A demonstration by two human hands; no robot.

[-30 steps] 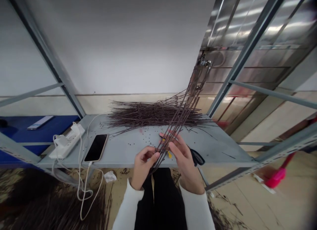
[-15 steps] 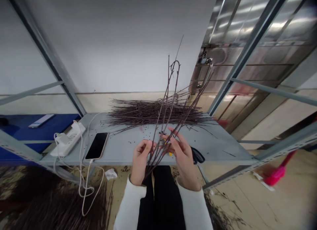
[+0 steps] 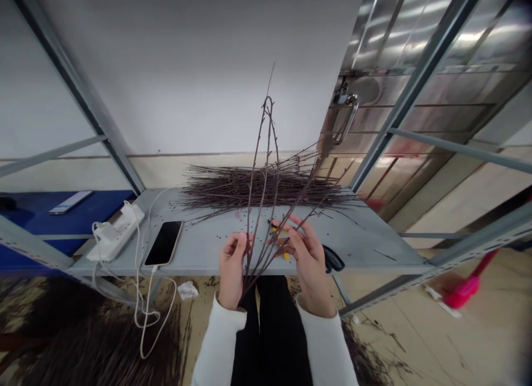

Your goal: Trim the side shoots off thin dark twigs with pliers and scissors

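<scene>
My left hand (image 3: 231, 269) is closed around the lower ends of a thin bunch of dark, thorny twigs (image 3: 260, 208), which rises upright in front of me. My right hand (image 3: 310, 267) sits beside the bunch, fingers spread and reaching towards it, though I cannot tell whether it grips. A small yellow object (image 3: 286, 256) shows partly behind those fingers. Black-handled scissors (image 3: 333, 260) lie just beyond my right hand on a grey metal shelf (image 3: 199, 253). Behind the bunch, a large pile of similar twigs (image 3: 249, 189) lies across the shelf.
A black smartphone (image 3: 163, 243) and a white power strip (image 3: 116, 234) with tangled white cables sit left on the shelf. Steel uprights frame it. Twigs heap on the floor (image 3: 95, 341) at lower left, near a crumpled tissue (image 3: 188, 290). A pink brush (image 3: 465, 293) lies right.
The twig bunch has swung from leaning right to nearly upright, its tips moving left and clear of the steel door behind. My hands have shifted only slightly.
</scene>
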